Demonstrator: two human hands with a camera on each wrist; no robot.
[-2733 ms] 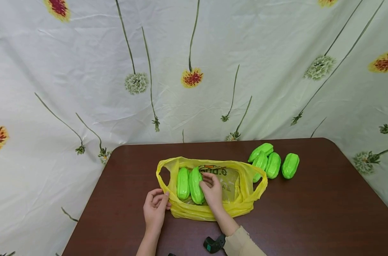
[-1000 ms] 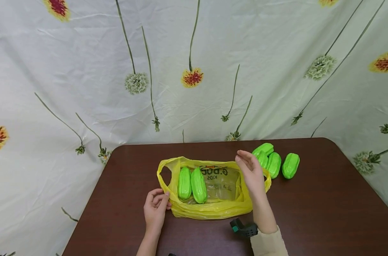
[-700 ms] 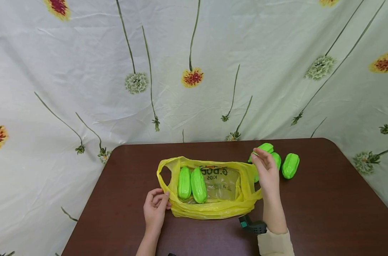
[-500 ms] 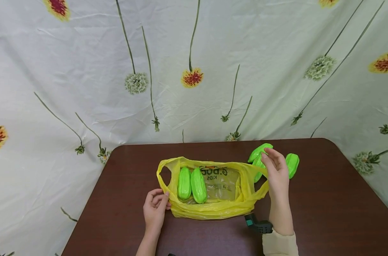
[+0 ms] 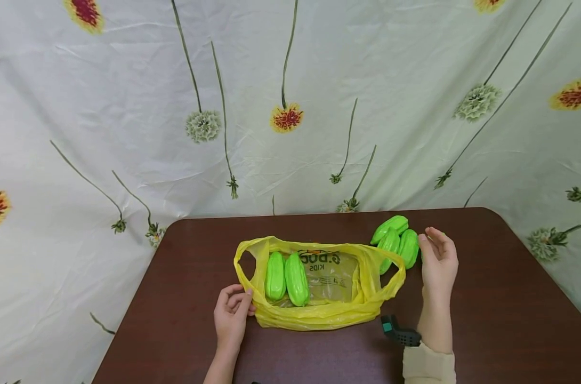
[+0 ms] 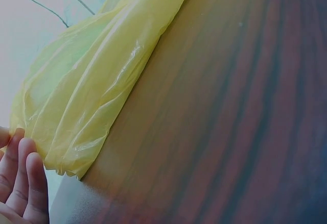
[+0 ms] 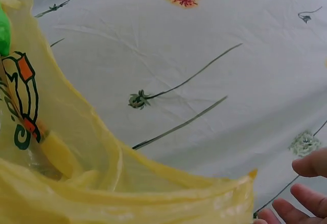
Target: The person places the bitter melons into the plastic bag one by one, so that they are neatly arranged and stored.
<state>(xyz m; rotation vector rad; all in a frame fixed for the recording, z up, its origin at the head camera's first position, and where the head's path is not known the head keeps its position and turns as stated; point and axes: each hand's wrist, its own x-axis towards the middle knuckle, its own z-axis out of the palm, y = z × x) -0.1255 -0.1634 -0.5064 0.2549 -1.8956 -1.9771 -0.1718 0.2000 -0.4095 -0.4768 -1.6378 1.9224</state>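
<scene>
Right hand moved rightward | yellow bag: between hands, left hand pinching

A cloth-screened spot, whether home or studio unclear: a creased, flower-printed cloth spans the upper frame, behind a dark brown table across the lower frame.
</scene>
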